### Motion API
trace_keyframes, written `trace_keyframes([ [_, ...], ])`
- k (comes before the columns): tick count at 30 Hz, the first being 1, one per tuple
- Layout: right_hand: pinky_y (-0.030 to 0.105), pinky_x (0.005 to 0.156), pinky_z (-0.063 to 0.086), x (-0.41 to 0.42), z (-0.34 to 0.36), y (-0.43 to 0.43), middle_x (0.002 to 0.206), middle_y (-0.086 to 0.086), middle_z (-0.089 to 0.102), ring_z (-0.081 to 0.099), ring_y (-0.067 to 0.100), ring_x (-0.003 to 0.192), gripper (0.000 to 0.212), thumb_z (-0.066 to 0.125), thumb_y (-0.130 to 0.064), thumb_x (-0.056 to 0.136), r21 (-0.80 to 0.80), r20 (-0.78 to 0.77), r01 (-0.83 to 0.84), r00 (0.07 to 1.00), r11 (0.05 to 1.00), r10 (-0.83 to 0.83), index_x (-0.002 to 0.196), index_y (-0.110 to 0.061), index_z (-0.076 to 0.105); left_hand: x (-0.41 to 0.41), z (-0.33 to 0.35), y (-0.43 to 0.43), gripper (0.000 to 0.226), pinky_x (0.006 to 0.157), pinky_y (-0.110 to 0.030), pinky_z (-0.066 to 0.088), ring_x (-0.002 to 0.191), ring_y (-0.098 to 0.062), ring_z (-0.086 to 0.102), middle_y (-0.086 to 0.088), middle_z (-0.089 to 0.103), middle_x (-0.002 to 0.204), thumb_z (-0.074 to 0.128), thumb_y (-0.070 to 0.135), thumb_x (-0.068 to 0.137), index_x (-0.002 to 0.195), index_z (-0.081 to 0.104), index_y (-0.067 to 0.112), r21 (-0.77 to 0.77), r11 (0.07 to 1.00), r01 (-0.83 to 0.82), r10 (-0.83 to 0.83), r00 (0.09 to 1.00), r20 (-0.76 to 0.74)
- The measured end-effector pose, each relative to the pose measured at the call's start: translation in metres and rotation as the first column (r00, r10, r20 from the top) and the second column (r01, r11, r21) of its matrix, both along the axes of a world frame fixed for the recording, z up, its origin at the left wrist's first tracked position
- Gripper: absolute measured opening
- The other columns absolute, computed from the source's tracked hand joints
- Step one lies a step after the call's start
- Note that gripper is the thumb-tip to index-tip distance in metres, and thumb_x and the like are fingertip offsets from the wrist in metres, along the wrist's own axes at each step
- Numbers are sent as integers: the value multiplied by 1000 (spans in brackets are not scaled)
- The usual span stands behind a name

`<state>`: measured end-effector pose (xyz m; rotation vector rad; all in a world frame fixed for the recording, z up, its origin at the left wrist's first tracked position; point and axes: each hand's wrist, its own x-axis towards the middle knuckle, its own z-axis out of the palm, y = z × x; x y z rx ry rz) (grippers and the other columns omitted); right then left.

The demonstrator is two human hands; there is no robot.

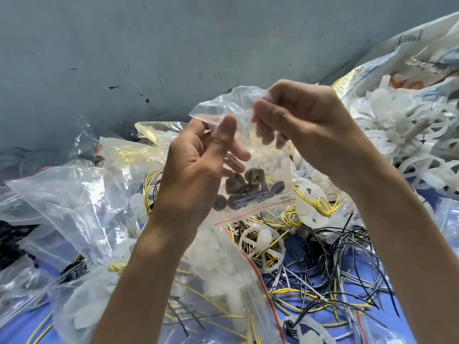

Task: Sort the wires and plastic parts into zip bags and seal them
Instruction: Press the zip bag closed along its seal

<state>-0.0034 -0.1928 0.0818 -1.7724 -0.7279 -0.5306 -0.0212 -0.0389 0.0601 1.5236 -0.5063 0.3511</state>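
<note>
I hold a small clear zip bag (268, 170) up in front of me with both hands. Its red zip line hangs at the lower end, and dark round parts and screws (248, 192) lie inside just above that line. My left hand (193, 175) pinches the bag's left side, thumb in front and fingers behind the film. My right hand (310, 135) pinches the crumpled upper end with curled fingers. Below lie loose yellow and black wires (335, 281) and a white plastic wheel (260, 247).
A larger zip bag (223, 281) with white parts and wires lies under my forearms. More clear bags (74, 199) are heaped at the left. A sack of white plastic parts (409, 125) fills the right. A grey wall (149, 45) stands behind the blue surface (298, 247).
</note>
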Motion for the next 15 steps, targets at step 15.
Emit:
trace_keyframes([
  [15,19,53,42,-2,0,-2,65,7,60,57,5,54,39,47,-21,96,-61,-22,-34,999,998,33,75,10,58,-1,-1,1,23,61,-26,48,54,-8,57,6,64,57,49,44,88,83,57,23,-3,998,-55,55,998,38],
])
